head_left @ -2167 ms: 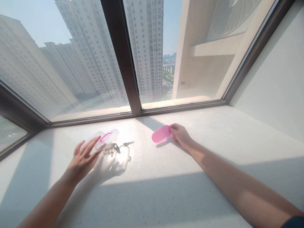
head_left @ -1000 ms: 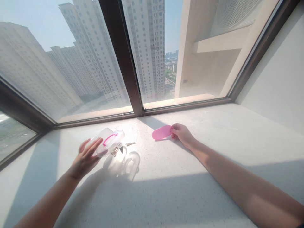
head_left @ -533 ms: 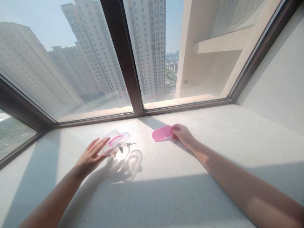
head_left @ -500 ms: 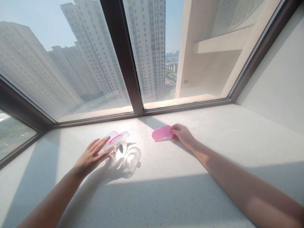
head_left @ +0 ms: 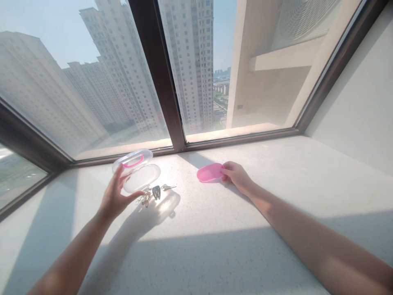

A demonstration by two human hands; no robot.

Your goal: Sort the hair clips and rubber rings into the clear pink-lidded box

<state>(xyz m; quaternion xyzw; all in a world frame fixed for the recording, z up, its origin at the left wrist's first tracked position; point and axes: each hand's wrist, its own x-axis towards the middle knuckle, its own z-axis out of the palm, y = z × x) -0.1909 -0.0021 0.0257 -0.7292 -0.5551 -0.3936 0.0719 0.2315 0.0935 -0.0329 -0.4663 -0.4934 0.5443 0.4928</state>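
My left hand (head_left: 118, 192) grips a clear oval plastic case (head_left: 141, 178) by its left side, fingers at the lid and thumb low. The case is open, tilted above the sill, and its lid (head_left: 135, 160) carries a pink handle (head_left: 134, 162). Just below and to the right lie small items: a dark toothed piece (head_left: 156, 192), a pointed metal piece (head_left: 168, 187) and some gold-coloured loops (head_left: 146, 199), partly behind my thumb. Between the thumb and fingers of my right hand (head_left: 235, 173), one end of a flat pink oval piece (head_left: 209, 173) is pinched, low over the sill.
A pale speckled windowsill (head_left: 196, 254) spreads under both hands, with sunlight and shadow across it. Dark window frames (head_left: 156, 69) bound its far side. A white wall (head_left: 359, 94) stands at the right. Tall buildings (head_left: 196, 61) show through the glass.
My left hand has turned the case up and to the left, so its lid and inside now show. The small items lie more exposed on the sill. My right hand stays nearly still.
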